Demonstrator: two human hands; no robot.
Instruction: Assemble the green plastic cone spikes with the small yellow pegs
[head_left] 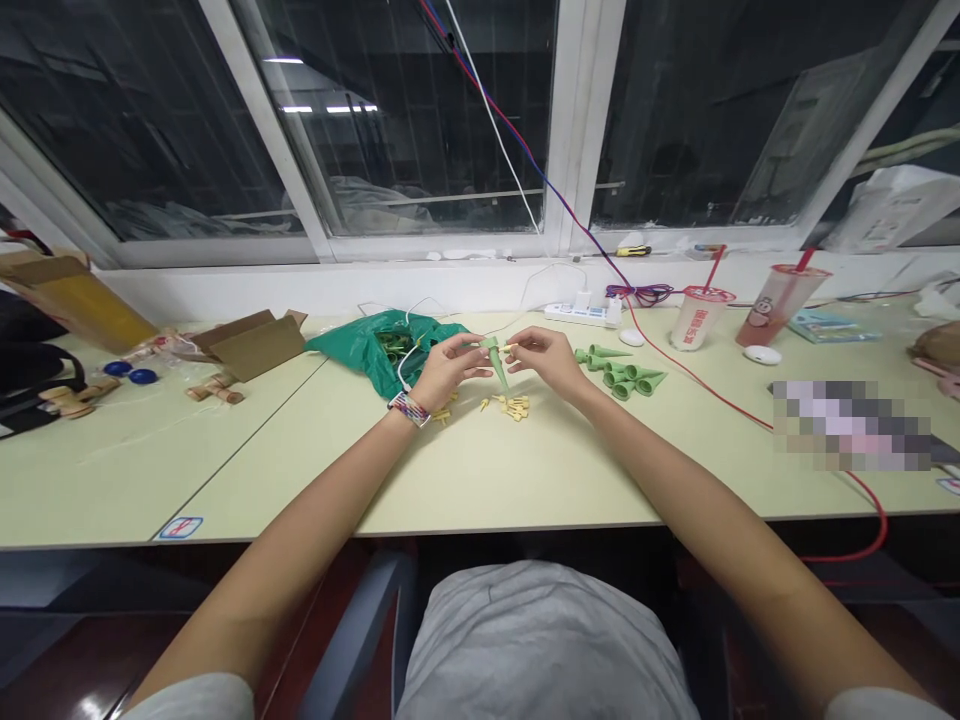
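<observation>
**Green cone [495, 365] up, pale pegs [510, 408] lying loose**

The left hand [450, 372] is pinching the cone above the desk [247, 470], while the right hand [547, 360] is closing its fingertips at the cone's top; whether they are holding a peg, I can't tell. A cluster of green cones [619, 370] is sitting to the right, and more green pieces are showing in the green plastic bag [382, 350].

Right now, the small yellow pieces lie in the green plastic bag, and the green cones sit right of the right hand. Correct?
No: the head view shows the small yellow pieces on the tabletop, not in the green plastic bag. The green cones do sit right of the right hand.
</observation>
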